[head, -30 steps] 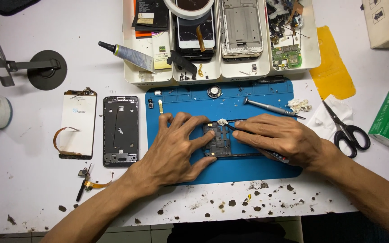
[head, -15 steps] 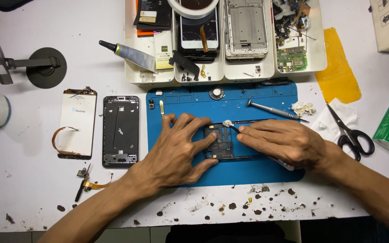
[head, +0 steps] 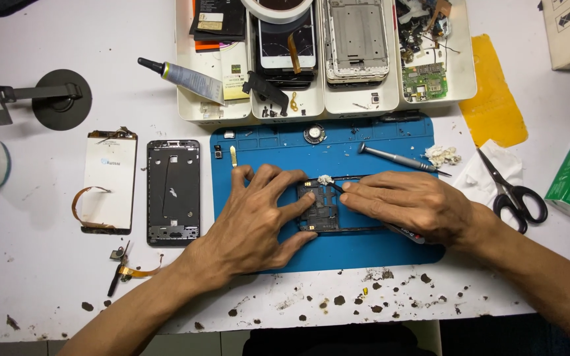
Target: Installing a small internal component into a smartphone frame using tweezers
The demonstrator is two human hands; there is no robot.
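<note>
Left hand [head: 252, 217], fingers spread, is pinning the frame [head: 321, 207]; right hand [head: 407, 204] is pinching a tool [head: 400, 231]. Excess pressure risks cracking the frame.

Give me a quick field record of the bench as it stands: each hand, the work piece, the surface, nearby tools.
left hand: spread flat, fingers pinning the phone frame
right hand: grips a thin tool with a white wad at its tip, on the frame's top edge
phone frame: dark, flat on the blue mat
blue mat: on a white table
screwdriver: lies on the mat, above the right hand
scissors: right of the mat, on white tissue
second frame: left of the mat, beside a white screen panel
</note>
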